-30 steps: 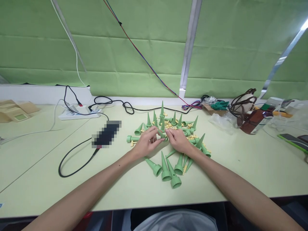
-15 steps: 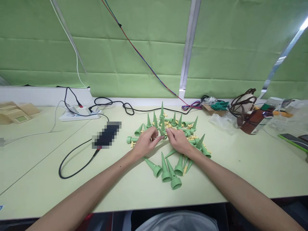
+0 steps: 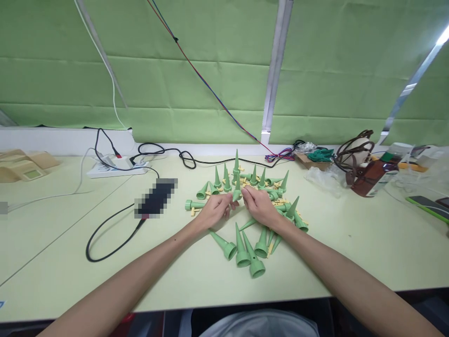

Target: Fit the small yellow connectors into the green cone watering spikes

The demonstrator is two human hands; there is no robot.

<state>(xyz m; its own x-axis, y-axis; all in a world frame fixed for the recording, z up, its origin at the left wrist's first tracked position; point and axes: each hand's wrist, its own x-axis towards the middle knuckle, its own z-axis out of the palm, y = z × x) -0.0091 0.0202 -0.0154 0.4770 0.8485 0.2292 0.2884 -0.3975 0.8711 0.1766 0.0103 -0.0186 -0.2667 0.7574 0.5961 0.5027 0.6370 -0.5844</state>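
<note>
At the middle of the table, my left hand (image 3: pixel 218 209) is closed on a green plastic spike (image 3: pixel 236 194), a hollow cone held at its fingertips. My right hand (image 3: pixel 260 204) is just right of it, thumb and fingers pinched together close to the spike; whatever small piece they may hold is hidden. Around both hands lie many similar green spikes, some upright on their wide ends, such as the tall spike (image 3: pixel 236 162), others on their sides, such as the near spike (image 3: pixel 253 258). Small yellow valve-like pieces (image 3: pixel 281 201) are scattered among them.
A dark device (image 3: pixel 156 199) with a looped black cable lies to the left, near a white power strip (image 3: pixel 117 169). At right stand a brown bottle (image 3: pixel 377 175), clear plastic bags (image 3: pixel 324 178) and a cardboard box (image 3: pixel 312 161). A green-edged phone (image 3: pixel 428 207) lies far right.
My left hand has turned over, its fingers now lower and curled beneath the spike, which has tilted. My right hand has stayed nearly in place, still pinched beside it.
</note>
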